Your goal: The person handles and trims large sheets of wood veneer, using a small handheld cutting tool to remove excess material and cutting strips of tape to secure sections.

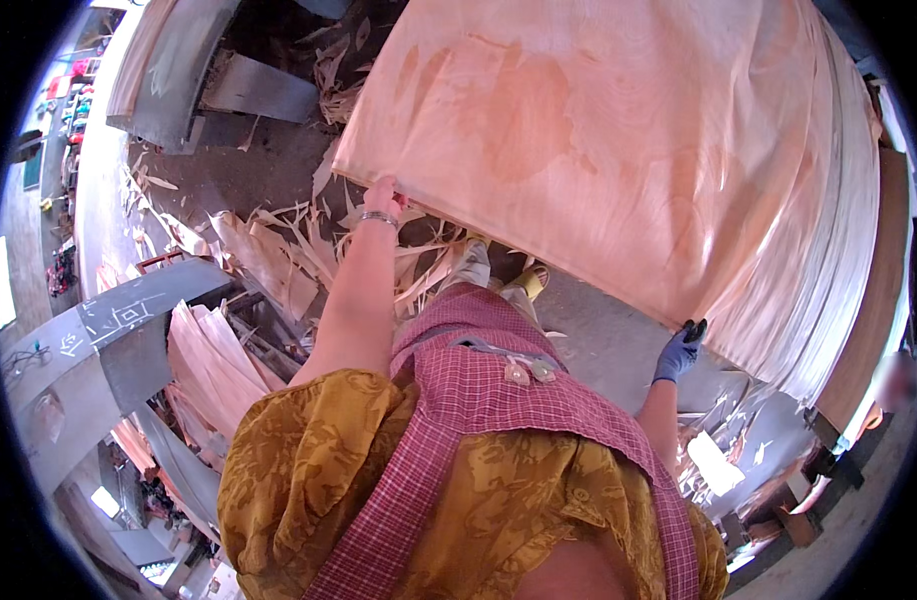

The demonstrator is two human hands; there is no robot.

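Note:
A broad, thin sheet of pinkish wood veneer (538, 130) spreads out before me, on top of what looks like a stack whose layered, wavy edges show at the right. My bare left hand (383, 196), with a bracelet at the wrist, grips the sheet's near edge close to its left corner. At the near right corner, my right hand (682, 350), in a blue glove with black fingertips, closes on the same edge. The fingers under the veneer are hidden on both hands.
Torn veneer strips (268, 260) litter the floor left of my feet. A curved-looking grey metal machine frame (128, 310) with chalk marks stands at the left, more veneer pieces (213, 365) beside it. A grey panel (258, 88) lies at the far left. A blurred person (893, 383) shows at the far right.

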